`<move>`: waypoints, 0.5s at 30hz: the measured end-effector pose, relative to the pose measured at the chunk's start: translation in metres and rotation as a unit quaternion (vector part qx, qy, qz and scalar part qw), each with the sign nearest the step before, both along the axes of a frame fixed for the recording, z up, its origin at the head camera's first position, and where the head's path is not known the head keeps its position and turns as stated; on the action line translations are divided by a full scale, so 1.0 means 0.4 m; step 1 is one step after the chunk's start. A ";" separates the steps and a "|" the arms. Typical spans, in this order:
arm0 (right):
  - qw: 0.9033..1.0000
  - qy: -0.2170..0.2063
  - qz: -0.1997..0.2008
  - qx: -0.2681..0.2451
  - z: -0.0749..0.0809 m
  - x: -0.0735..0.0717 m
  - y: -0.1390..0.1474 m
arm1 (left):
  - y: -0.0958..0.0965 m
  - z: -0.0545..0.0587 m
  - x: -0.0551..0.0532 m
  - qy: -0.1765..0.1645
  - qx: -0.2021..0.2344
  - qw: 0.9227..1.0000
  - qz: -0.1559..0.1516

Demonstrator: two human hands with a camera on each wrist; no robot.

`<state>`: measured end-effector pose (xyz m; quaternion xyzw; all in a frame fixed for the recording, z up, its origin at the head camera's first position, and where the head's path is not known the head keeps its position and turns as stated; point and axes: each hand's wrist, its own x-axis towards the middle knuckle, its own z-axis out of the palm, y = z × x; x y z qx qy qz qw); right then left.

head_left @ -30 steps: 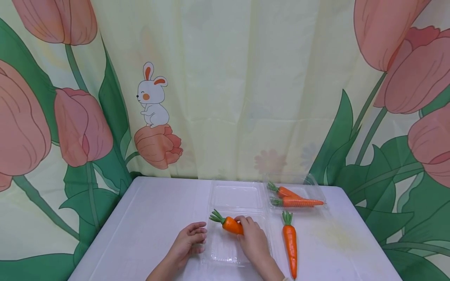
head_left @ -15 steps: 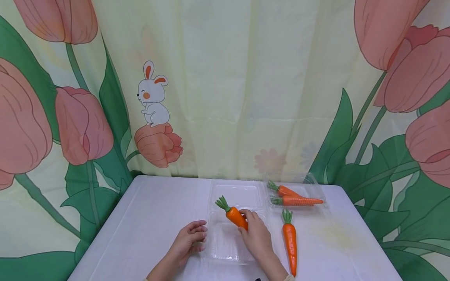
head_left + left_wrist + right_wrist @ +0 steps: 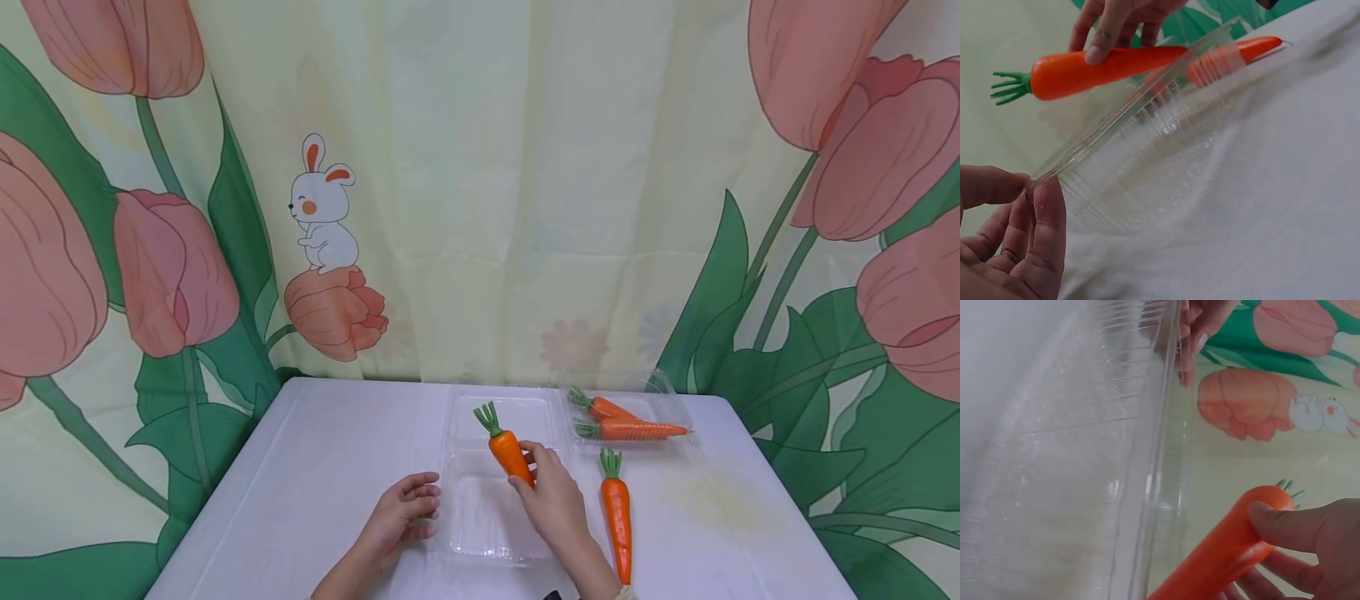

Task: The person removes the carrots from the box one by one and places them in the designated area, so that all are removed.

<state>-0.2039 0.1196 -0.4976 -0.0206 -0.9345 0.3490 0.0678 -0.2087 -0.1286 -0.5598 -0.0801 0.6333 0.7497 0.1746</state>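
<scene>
White cloth covers the tabletop (image 3: pixel 330 467), with a pale printed curtain (image 3: pixel 465 192) behind it. Nearest the near edge, left of centre, the left hand (image 3: pixel 397 518) pinches the rim of an open clear container (image 3: pixel 480 521) between thumb and fingers. Across from it, the right hand (image 3: pixel 557 498) grips an orange carrot (image 3: pixel 507 452), thumb on one side and fingers on the other. This carrot is held over the container, its green top pointing toward the far edge and leaning left. Right of that hand, a loose carrot (image 3: pixel 617 510) lies on the cloth, its tip toward the near edge and its leaves toward the far one. Beyond the hands, the container's lid (image 3: pixel 525 412) lies folded back toward the far edge. Near the far right corner, a second clear container (image 3: pixel 666 407) holds two carrots (image 3: pixel 637 429). Farthest back, the curtain shows large pink tulips (image 3: pixel 176 275) and a white rabbit (image 3: pixel 330 218).
</scene>
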 end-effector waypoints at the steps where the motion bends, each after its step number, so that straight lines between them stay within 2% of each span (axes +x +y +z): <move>1: 1.000 -0.001 -0.001 -0.002 0.002 0.000 0.001 | 0.000 0.000 0.000 0.000 0.001 1.000 0.000; 15: 0.999 -0.023 -0.013 -0.026 0.016 0.004 0.026 | 0.000 0.005 0.001 0.012 -0.002 1.000 -0.004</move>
